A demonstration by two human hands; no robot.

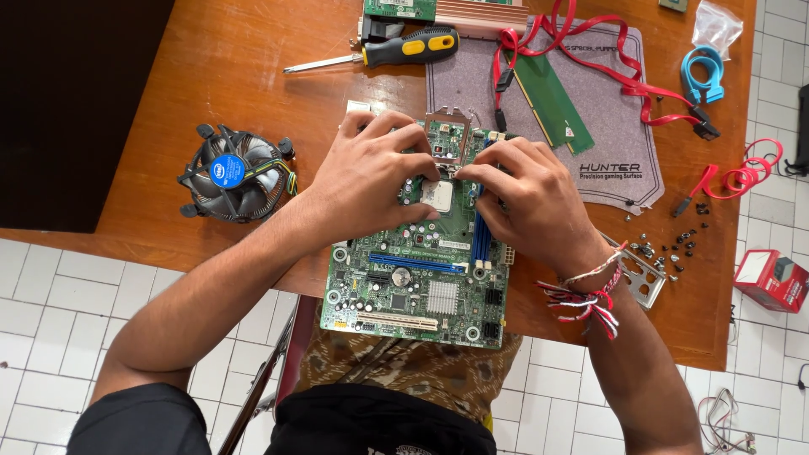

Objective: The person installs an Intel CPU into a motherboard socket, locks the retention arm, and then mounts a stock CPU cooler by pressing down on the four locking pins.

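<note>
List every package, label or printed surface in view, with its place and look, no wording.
Round blue sticker: hub of the black cooler fan, left on the wooden table.
Grey printed mat: upper right, under red cables.
Small red box: floor, far right.
Clear plastic bag: top right corner.

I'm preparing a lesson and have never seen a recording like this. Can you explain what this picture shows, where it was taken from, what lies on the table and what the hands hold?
There is no machine here: a person works with two bare hands, filmed by a camera worn on the head, looking down.

On the wooden table lies a green circuit board. The left hand and right hand meet over its square silver chip, fingertips touching around it; the metal socket lid stands open behind it. Whether either hand truly grips anything cannot be told.

Around it: a round cooling fan on the left, a black-and-yellow screwdriver at the top, a grey mat carrying a green memory stick and red cables, and small screws on the right.
</note>
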